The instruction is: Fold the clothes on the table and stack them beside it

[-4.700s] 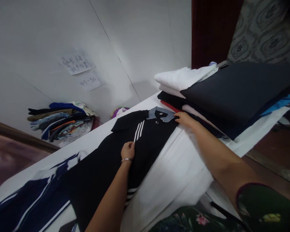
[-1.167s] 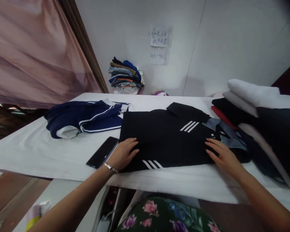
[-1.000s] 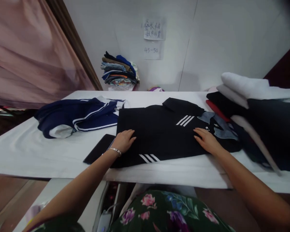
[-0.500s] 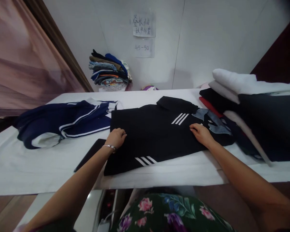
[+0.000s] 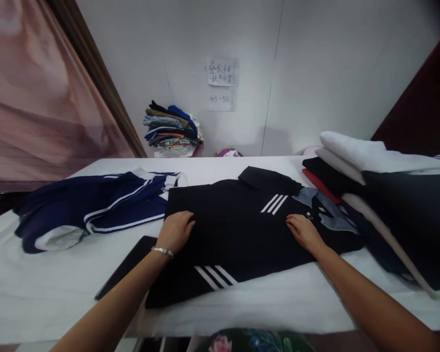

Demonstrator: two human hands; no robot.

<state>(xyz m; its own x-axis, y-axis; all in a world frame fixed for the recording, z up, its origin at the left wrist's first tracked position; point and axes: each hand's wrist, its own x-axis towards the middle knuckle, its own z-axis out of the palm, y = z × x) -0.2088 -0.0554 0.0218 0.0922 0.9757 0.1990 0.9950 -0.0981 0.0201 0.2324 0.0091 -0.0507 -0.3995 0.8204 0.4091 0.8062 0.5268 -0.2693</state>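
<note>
A black jacket [image 5: 238,234] with white stripes and a grey-blue collar [image 5: 335,221] lies spread on the white-covered table. My left hand [image 5: 176,231], a bracelet at its wrist, rests on the lower part of the jacket with the fingers curled together against the cloth. Close below the zip pull [image 5: 309,215], my right hand [image 5: 303,231] has its fingertips pressed together on the jacket front. How much fabric is between the fingers is hidden. One sleeve [image 5: 267,177] lies folded at the far side; another striped part [image 5: 209,278] spreads toward me.
To the left lies a navy jacket [image 5: 117,200] with white trim. Folded clothes [image 5: 385,156] are piled at the right, against the black jacket's collar end. Another clothes stack [image 5: 172,127] stands behind the table [image 5: 33,288], below paper signs [image 5: 223,83] on the wall.
The view has tilted up, so everything sits lower in the picture. Both hands stay at nearly the same places on the black jacket. The zip pull now shows beside my right hand.
</note>
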